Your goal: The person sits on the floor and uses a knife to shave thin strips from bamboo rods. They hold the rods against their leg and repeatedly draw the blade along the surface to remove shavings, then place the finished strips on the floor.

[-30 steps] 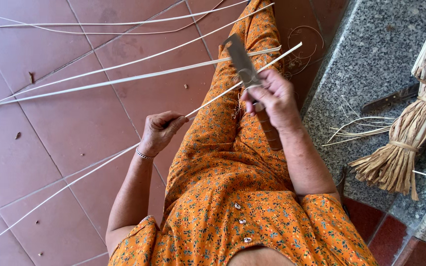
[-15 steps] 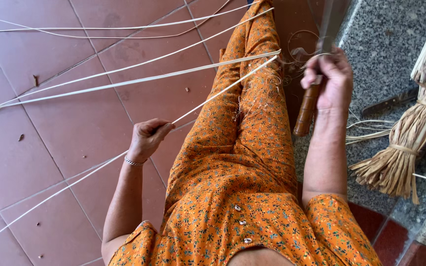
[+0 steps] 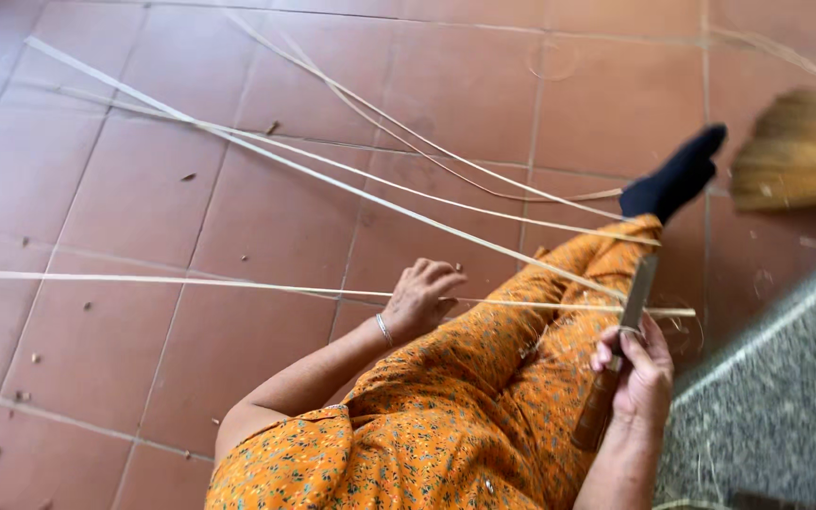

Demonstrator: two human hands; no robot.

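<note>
Orange flowered cloth (image 3: 446, 444) filled the near edge of the view, covering the seated person's lap and outstretched leg. Just above it the right hand (image 3: 637, 378) was closed around the brown wooden handle of a knife (image 3: 619, 354), fingers wrapped tight, with the flat grey blade rising toward the knee. The blade's tip sat close to the end of a long pale cane strip (image 3: 238, 285); whether the edge touched it could not be told. The left hand (image 3: 420, 297) rested further along the same strip, fingers curled together over it and pinching it against the thigh, a thin bangle at the wrist. The strip ran from the knee out past the left border, low above the red tiled floor (image 3: 144, 208).

Beyond the hands, several more loose strips (image 3: 332, 179) lay fanned across the tiles, some crossing the leg near a foot in a dark sock (image 3: 677, 175). By my reading those were lengths already split or trimmed, while the held one was only partly worked, so a good deal seemed left. Farthest off, at the right, stood a straw broom head (image 3: 800, 151), blurred, beside a speckled grey stone ledge (image 3: 776, 397).
</note>
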